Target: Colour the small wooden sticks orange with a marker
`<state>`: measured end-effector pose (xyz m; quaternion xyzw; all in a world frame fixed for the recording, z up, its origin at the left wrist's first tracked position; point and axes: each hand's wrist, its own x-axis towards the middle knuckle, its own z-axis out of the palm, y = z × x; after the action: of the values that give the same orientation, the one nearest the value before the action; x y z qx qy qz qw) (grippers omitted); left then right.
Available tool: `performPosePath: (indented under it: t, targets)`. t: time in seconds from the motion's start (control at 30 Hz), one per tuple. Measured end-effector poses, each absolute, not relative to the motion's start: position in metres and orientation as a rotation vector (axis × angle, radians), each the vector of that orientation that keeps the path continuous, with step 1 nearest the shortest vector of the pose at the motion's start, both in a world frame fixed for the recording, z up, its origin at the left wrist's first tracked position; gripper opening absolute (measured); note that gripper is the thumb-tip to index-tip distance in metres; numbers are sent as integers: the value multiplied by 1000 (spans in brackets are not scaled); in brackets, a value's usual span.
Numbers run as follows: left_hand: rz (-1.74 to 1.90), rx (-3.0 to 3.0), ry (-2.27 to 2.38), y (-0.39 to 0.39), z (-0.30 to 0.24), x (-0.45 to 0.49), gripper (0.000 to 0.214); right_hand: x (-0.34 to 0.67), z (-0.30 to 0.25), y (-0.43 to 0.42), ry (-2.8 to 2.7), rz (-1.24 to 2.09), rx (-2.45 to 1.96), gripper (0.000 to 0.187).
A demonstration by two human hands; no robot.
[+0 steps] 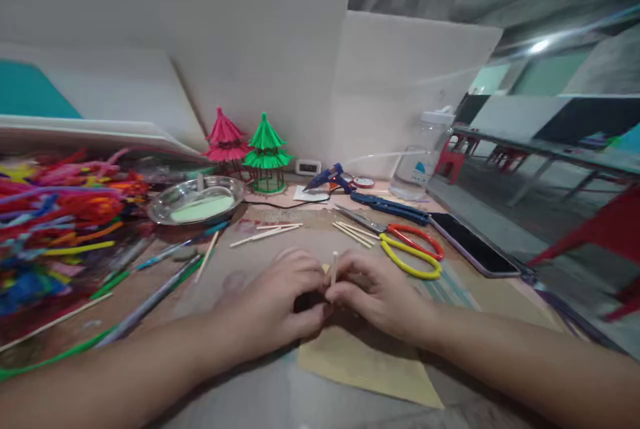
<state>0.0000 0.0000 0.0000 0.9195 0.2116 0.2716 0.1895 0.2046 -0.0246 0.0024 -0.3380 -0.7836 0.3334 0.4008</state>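
My right hand pinches a short pale wooden stick between thumb and fingers, holding it upright. Close against it, my left hand has curled fingers whose tips meet the right hand's near the stick. What those left fingertips grip is hidden. Beneath both hands lies a yellowish paper sheet. Just beyond them are two loose groups of thin wooden sticks, one on the left and one on the right. Scissors with red and yellow handles rest by my right hand.
Pink and green pagoda-like models stand at the back. Nearby are a blue glue gun, a metal dish, a clear bottle and a phone. Colourful pipe cleaners heap up at left.
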Motion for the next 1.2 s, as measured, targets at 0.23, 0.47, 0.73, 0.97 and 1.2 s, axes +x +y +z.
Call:
performPosePath:
  t: [0.23,0.47,0.73,0.97,1.2]
  targets:
    - [773,2538,622,-3,1,2,7,205,3,-20,-1945,912,-923,12]
    - [760,2507,631,-2,4,1,11,203,1,-17,-1910,1027,-959,11]
    - [749,2507,611,-4,3,-3,14,208,5,-17,-1772,1075,-956,17]
    - [484,2835,1099,14,18,-16,20,237,6,14,-2125,307,-1301,36]
    - [133,2792,1707,62,33,-64,23,251,-8,28,-2342,-328,-1183,29]
